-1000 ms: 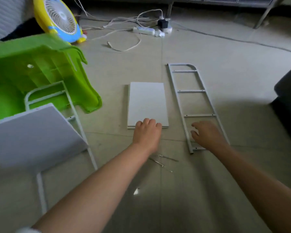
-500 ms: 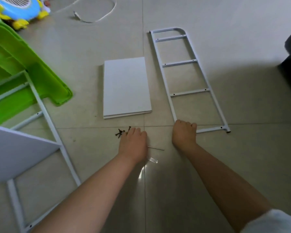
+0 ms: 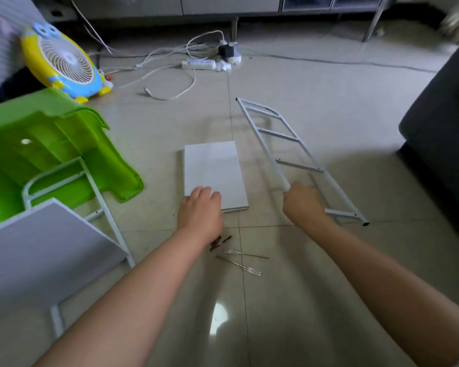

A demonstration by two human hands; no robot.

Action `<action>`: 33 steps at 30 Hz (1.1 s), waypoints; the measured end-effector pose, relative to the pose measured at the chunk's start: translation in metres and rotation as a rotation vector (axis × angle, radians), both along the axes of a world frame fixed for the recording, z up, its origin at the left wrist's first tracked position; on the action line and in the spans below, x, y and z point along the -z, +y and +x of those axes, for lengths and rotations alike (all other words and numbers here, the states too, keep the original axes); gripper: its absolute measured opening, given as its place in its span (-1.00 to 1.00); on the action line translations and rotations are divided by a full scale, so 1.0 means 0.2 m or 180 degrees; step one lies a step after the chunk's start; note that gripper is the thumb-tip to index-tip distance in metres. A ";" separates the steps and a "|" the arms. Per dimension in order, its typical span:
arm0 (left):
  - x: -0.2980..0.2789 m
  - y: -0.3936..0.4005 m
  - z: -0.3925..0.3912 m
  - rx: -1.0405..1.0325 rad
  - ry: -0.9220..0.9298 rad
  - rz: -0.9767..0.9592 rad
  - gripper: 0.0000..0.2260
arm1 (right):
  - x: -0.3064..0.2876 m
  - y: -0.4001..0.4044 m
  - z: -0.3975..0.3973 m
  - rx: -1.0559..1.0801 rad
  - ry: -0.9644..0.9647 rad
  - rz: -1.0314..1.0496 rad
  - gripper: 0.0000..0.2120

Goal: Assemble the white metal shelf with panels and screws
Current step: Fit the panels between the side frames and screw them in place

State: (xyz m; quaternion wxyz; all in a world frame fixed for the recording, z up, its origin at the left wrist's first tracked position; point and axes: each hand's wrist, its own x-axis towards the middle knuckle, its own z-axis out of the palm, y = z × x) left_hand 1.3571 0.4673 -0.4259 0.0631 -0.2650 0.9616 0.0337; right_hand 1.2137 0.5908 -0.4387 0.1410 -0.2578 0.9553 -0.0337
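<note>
While gripping the near end of one rail of the white ladder frame, right hand curled round the tube, frame tilted with that rail raised off the floor and the far rail's foot down just right of the hand. Left hand knuckles up, fingers bent over the near left corner of the flat white panel; cannot tell whether pinching the edge or only resting on it. Panel flat on the tiles between the two hands, stretching away from them. Just behind the left wrist, small heap of dark screws; a little nearer, between the forearms, two thin screwdrivers lying side by side. Left of the left arm, second white frame with a panel fixed to it, leaning on a green plastic stool tipped on its side. Beyond that, yellow and blue fan; far ahead of both hands, power strip and loose white cables.
</note>
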 end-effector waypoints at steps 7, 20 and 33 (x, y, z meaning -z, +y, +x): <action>-0.37 -0.16 0.22 -0.0194 0.0590 -0.0239 -0.70 | -0.53 -0.19 0.36 -0.0307 0.0187 -0.0687 -0.73; -0.66 -0.51 1.01 -0.1164 0.1612 -0.0226 -0.62 | -0.86 -0.66 1.08 -0.1725 0.0632 -0.1332 -0.71; -0.62 -0.65 1.35 -0.2053 0.1997 0.0239 -0.68 | -0.94 -0.90 1.19 -0.1419 -0.1507 -0.2620 -0.74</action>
